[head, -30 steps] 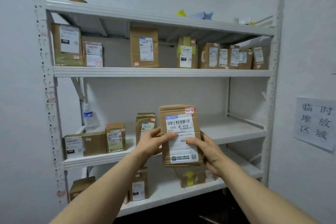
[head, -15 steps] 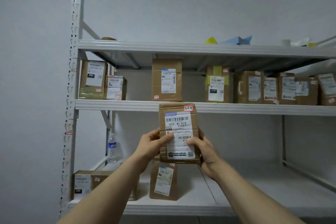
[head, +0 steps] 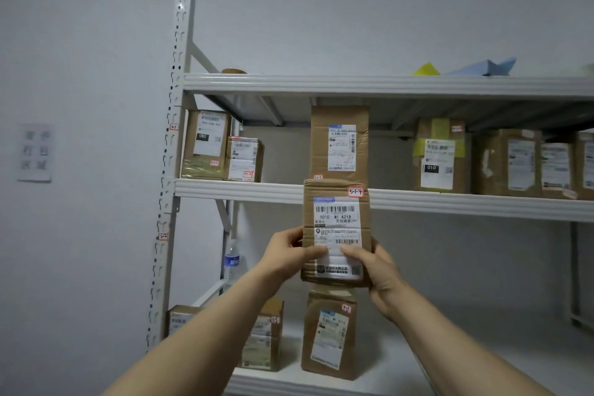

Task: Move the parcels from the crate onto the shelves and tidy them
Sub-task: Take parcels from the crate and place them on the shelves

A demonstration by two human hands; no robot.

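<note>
Apparently free: middle shelf point(head: 241, 191) beside tall box point(head: 339, 141).

The paper sign point(head: 34, 153) on the wall point(head: 80, 74) is blurred and cannot be read. The shelves point(head: 244, 190) are cut off at the right edge, and a bit of one is hidden behind the held parcel point(head: 336, 219). The right boxes point(head: 508, 164) are smeared.

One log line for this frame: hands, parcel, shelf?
left hand: grips parcel | right hand: grips parcel | parcel: tagged 5-1-4, upright, held before middle shelf | state: not yet shelved
</note>
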